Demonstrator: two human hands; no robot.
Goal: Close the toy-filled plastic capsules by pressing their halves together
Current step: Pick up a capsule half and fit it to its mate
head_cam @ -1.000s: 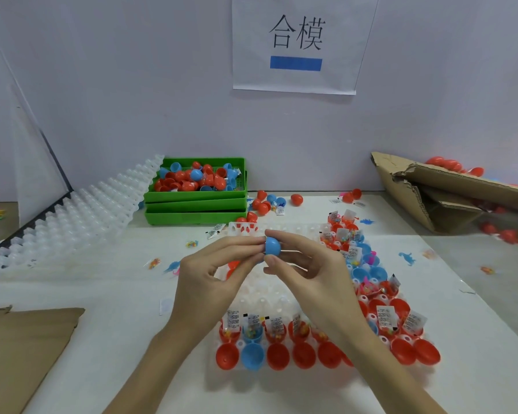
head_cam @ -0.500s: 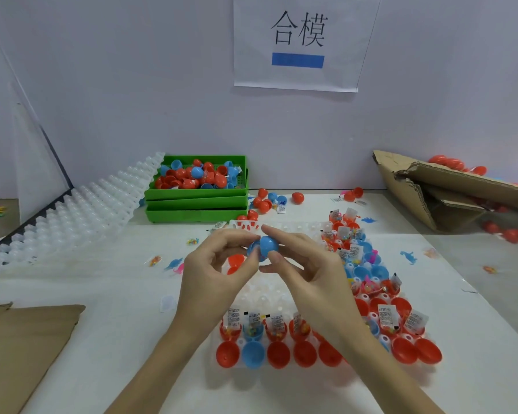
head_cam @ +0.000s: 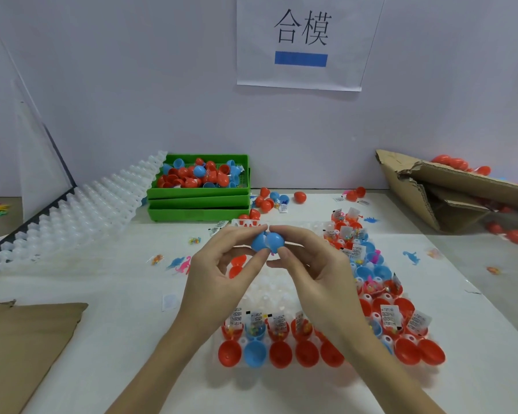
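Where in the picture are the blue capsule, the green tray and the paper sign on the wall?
blue capsule (head_cam: 266, 242): head view, on its two blue halves.
green tray (head_cam: 198, 193): head view, on its front wall.
paper sign (head_cam: 301, 40): head view, on the printed sheet.

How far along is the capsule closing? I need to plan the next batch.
Done: closed red and blue capsules fill the green bin, and the tray's middle pockets sit empty. In hand: the left hand and right hand pinch a blue capsule whose halves still sit at an angle. Left: the near row of open capsules and those along the right side remain unclosed.
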